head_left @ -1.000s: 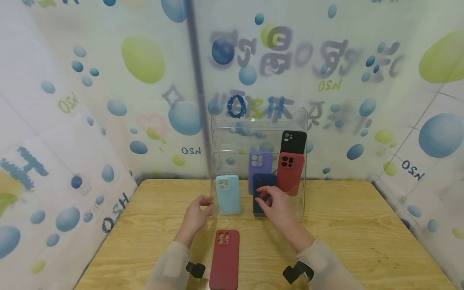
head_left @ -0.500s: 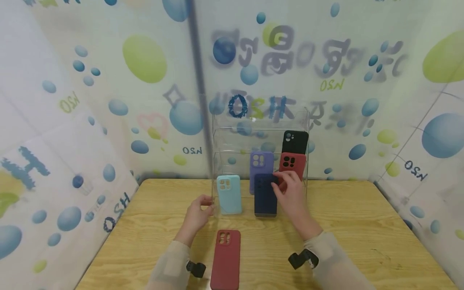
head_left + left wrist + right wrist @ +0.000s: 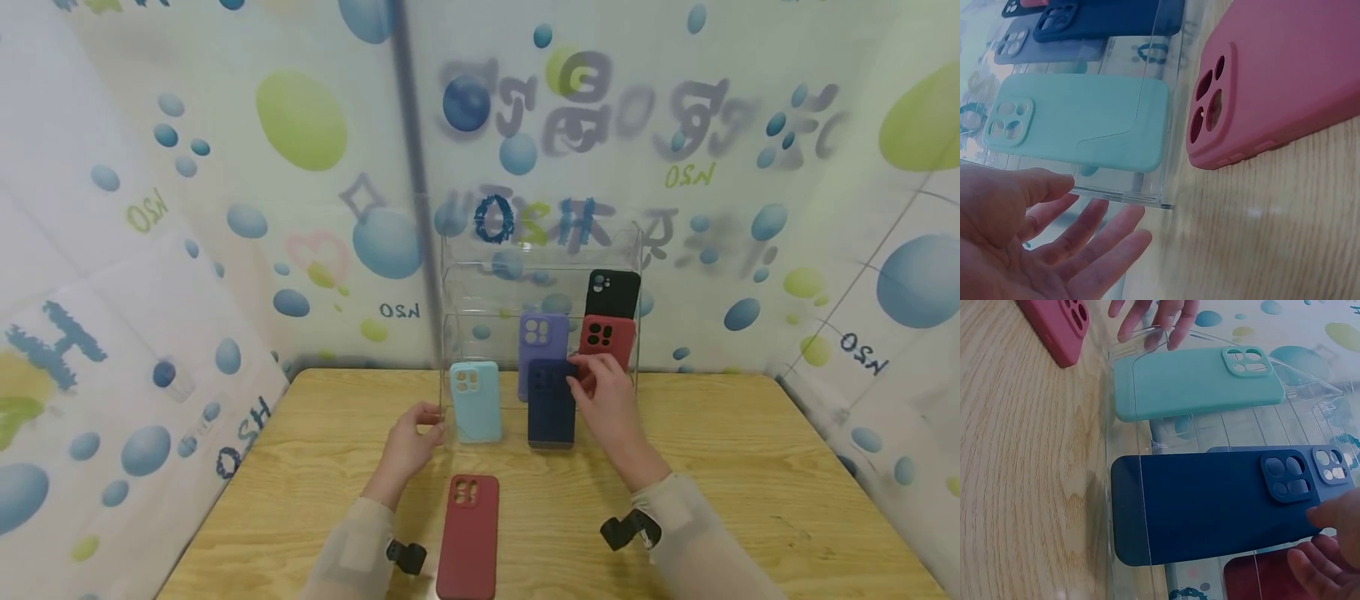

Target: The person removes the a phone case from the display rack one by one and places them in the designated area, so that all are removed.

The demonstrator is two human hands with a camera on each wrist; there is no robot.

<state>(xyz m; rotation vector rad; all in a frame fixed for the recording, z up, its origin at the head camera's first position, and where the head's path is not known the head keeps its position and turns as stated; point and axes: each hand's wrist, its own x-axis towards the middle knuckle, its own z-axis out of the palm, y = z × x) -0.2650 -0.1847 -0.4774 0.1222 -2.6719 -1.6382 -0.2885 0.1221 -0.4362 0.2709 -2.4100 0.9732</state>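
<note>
In the head view, a navy phone case (image 3: 551, 408) stands upright in the lowest tier of a clear acrylic rack (image 3: 540, 250). My right hand (image 3: 609, 408) pinches its upper right edge between thumb and fingers. The right wrist view shows the thumb (image 3: 1322, 515) over that edge. My left hand (image 3: 408, 446) rests at the rack's left side, fingers loosely extended and touching the clear side panel. Beside it stands a light blue phone case (image 3: 477, 404). A dark red phone case (image 3: 468, 533) lies flat on the table between my forearms.
A purple phone case (image 3: 534, 342) stands behind the navy one. To its right are a red phone case (image 3: 613, 333) and, higher, a black phone case (image 3: 613, 292). The wooden table (image 3: 720, 483) ends at a patterned curtain (image 3: 315, 200).
My right hand has moved rightward from the front of the navy case to its upper right edge. My left hand has stayed at the rack's side.
</note>
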